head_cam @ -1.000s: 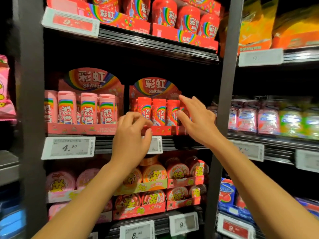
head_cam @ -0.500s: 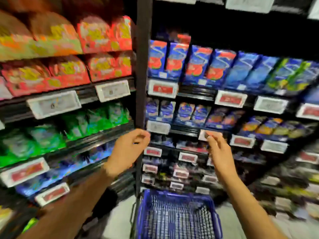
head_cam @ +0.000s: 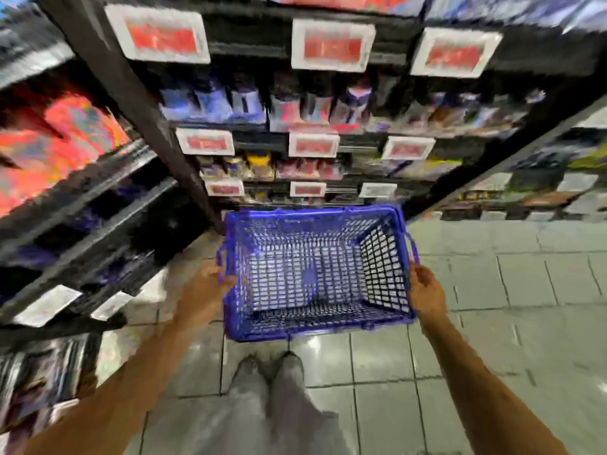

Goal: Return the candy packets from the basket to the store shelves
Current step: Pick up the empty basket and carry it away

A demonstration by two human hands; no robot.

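Note:
A blue mesh basket point(head_cam: 384, 267) stands on the tiled floor in front of my feet, and I see no packets inside it. My left hand point(head_cam: 210, 287) is closed around the basket's left rim by the handle. On the right rim sits my right hand point(head_cam: 425, 290), its fingers curled over the edge. Candy packets point(head_cam: 289, 110) fill the dark store shelves point(head_cam: 262, 139) just beyond the basket, too blurred to tell apart.
Red and white price tags point(head_cam: 331, 46) line the shelf edges. A second shelf unit with red packs point(head_cam: 59, 142) runs close along my left. Grey floor tiles point(head_cam: 525, 290) spread to the right. My grey trouser legs point(head_cam: 269, 405) are below the basket.
My view has swung from the Skittles shelf down to the floor. Both hands dropped from the shelf and took hold of the basket's two sides.

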